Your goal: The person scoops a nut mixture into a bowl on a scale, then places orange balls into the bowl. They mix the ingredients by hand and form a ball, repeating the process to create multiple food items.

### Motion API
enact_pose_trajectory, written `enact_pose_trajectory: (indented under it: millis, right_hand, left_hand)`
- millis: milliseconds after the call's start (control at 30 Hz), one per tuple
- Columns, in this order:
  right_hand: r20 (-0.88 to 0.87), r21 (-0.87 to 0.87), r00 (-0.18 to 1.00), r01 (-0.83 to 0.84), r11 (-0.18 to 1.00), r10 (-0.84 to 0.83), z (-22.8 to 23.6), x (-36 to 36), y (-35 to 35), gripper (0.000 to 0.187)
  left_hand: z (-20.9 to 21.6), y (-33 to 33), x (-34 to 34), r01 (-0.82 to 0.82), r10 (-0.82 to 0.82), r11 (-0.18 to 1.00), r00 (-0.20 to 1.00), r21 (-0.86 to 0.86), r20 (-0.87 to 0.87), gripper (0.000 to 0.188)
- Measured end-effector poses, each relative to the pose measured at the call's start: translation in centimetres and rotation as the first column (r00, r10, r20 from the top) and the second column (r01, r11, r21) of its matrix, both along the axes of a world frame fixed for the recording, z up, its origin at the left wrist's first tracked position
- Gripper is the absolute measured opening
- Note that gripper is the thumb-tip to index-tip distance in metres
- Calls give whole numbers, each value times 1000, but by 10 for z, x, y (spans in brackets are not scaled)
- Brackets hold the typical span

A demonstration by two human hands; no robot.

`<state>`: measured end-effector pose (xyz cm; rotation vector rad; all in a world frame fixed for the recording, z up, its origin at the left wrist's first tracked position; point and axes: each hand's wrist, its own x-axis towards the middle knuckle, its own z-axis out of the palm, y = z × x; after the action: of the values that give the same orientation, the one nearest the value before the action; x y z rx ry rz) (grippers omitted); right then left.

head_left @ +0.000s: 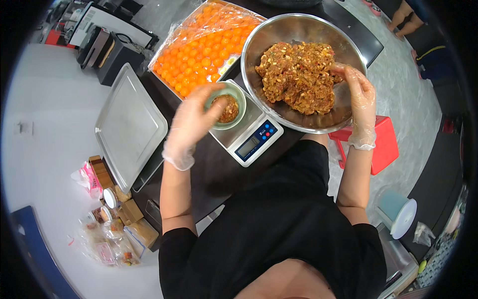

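Note:
Both my hands wear thin clear gloves. My left hand (199,110), slightly blurred, reaches over a small pale-green bowl (242,98) on a digital kitchen scale (259,142); its thumb and fingers are apart. Inside that bowl sits a brown ball of nut filling (229,110), beside the thumb. A big steel mixing bowl (298,123) holds a sticky brown mass of nut filling (298,77) with pale nuts and seeds. My right hand (358,92) is inside the bowl's right side, its curled fingers pressed into the edge of the mass.
A tray of round orange egg yolks (199,60), partly under plastic film, lies beyond the scale. An empty metal tray (132,124) is at the left. Bagged goods and jars (117,224) stand lower left. A red plastic stool (378,144) is beside the table at the right.

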<state>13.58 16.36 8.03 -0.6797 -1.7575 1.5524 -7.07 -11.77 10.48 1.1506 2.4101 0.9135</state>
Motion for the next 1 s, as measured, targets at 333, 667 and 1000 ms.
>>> enact_pose_trajectory:
  millis: [333,667,1000]
  right_hand:
    - [85,47,996,-9,999,6,-14,7,2,24]
    - [200,115,975,-116,987,91,-30,9,1,25]
    - [311,189,949,-117,975,54,-31,10,-1,29]
  left_hand:
    - [33,-18,3,-203,196,978,975,57,108,34]
    - [22,-12,6,-146,146,989,988,11,48,39]
    - [16,-6,7,95,-111,987,986,-130,-121,46]
